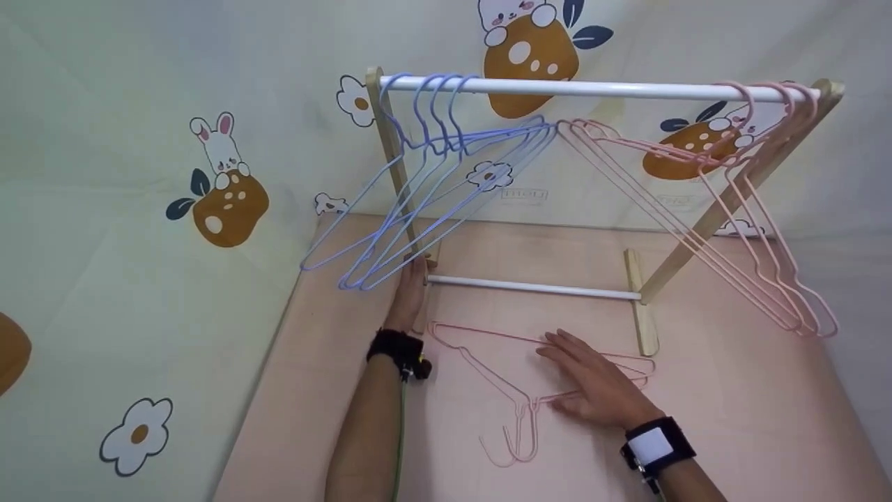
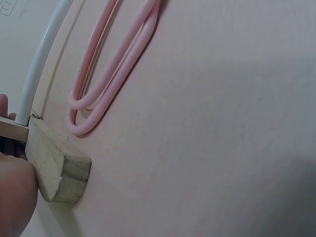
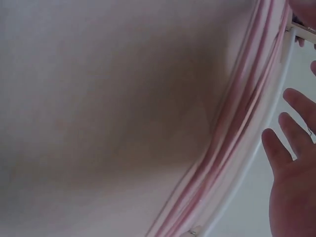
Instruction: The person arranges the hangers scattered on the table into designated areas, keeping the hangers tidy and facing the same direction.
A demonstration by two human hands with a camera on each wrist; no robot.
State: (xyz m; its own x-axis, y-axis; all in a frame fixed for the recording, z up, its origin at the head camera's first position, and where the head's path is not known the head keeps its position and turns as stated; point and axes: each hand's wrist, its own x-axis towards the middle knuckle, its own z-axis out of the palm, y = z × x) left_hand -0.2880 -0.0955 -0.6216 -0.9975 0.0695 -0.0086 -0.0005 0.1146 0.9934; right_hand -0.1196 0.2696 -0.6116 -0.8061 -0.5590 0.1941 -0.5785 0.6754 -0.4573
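My left hand (image 1: 408, 296) grips the lower left wooden upright of a clothes rack (image 1: 592, 88). In the left wrist view its fingers go behind the post, beside the wooden foot (image 2: 54, 163). Pink hangers (image 1: 488, 332) lie stacked on the table below the rack, their hooks toward me. Over their right part my right hand (image 1: 596, 387) is spread, palm down, fingers fairly straight. The right wrist view shows that hand's fingers (image 3: 276, 150) extended beside the pink wires.
Several blue hangers (image 1: 502, 132) hang at the left of the white top rod, and three pink ones (image 1: 686, 157) at its right. A lower white bar (image 1: 529, 286) joins the rack's feet. Behind the pink table (image 1: 732, 418) is a printed cloth backdrop (image 1: 104, 104).
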